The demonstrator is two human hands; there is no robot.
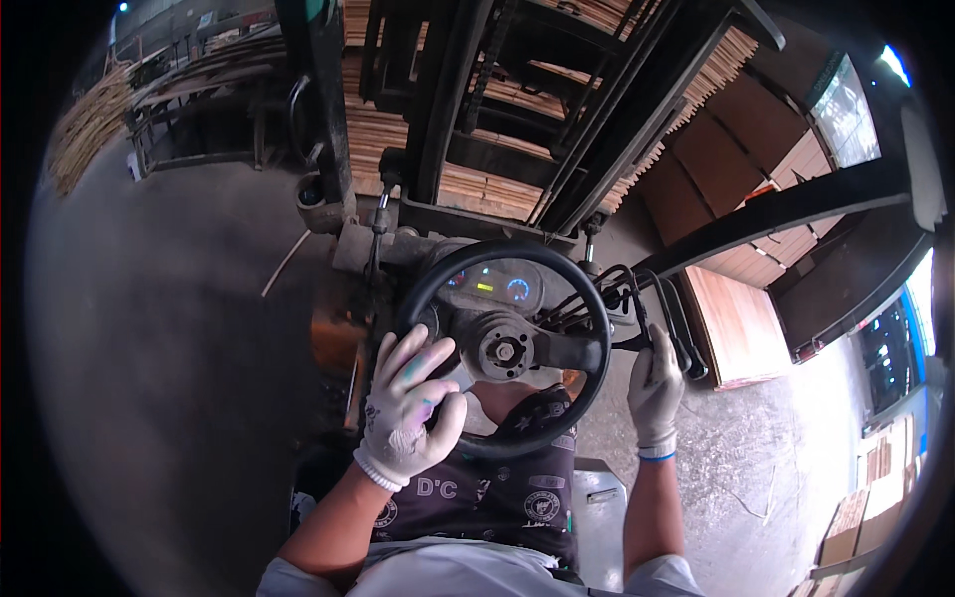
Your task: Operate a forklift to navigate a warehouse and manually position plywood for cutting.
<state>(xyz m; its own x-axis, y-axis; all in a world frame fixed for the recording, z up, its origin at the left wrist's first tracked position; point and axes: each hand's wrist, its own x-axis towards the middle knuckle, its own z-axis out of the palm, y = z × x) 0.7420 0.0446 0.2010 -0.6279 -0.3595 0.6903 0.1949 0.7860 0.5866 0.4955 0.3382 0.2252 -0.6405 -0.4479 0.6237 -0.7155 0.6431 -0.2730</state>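
Note:
A black steering wheel (461, 255) stands in front of me, with a small lit dashboard (490, 287) behind its upper rim. My left hand (410, 408), in a whitish glove with green and pink stains, is at the wheel's lower left. Its fingers are stretched and apart, overlapping the rim; whether the palm touches it is hidden. Right of the wheel, my right hand (657, 393) wears a similar glove with a blue cuff edge. It closes on a black control lever (627, 344), fingers pointing forward, the lever's end partly hidden. More curved black levers (680, 338) stand just beside it.
Ahead rises a forklift's dark mast (463, 119), with stacked thin wood sheets (373, 129) beyond it. Brown board stacks (736, 149) and a pale wood stack (741, 323) stand to the right. At far left are a dark rack (214, 109) and bundled wood strips (90, 124).

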